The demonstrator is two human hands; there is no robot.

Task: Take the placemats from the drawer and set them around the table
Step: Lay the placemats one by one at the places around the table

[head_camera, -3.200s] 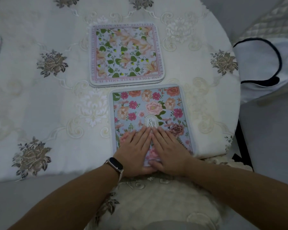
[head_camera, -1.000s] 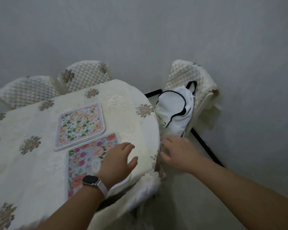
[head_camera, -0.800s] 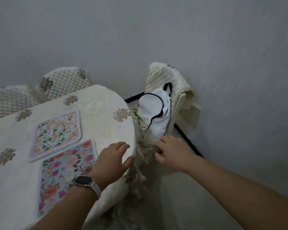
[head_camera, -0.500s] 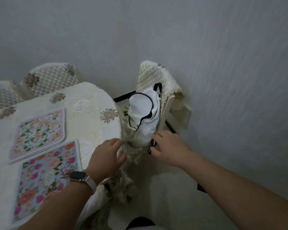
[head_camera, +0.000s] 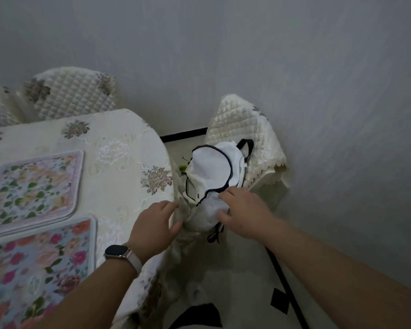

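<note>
Progress seems partial: pink-bordered square leaf-print placemat [head_camera: 33, 191] and blue rose-print rectangular placemat [head_camera: 38, 269] lie side by side on the cream-clothed round table [head_camera: 119, 148]. Left hand [head_camera: 152, 229], fingers apart, touches the hanging cloth [head_camera: 183, 236], grip uncertain; right hand [head_camera: 242, 214] curls round a white dark-piped fabric bag [head_camera: 214, 167]

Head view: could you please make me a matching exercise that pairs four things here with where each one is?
Things:
1. blue placemat
2. green-leaf placemat
3. white bag
4. watch

Places:
A. strapped round a wrist
B. off the table, touched by the right hand
C. on the table, nearest the person
D. on the table, just beyond the other mat

Pairs: 1-C, 2-D, 3-B, 4-A
</note>
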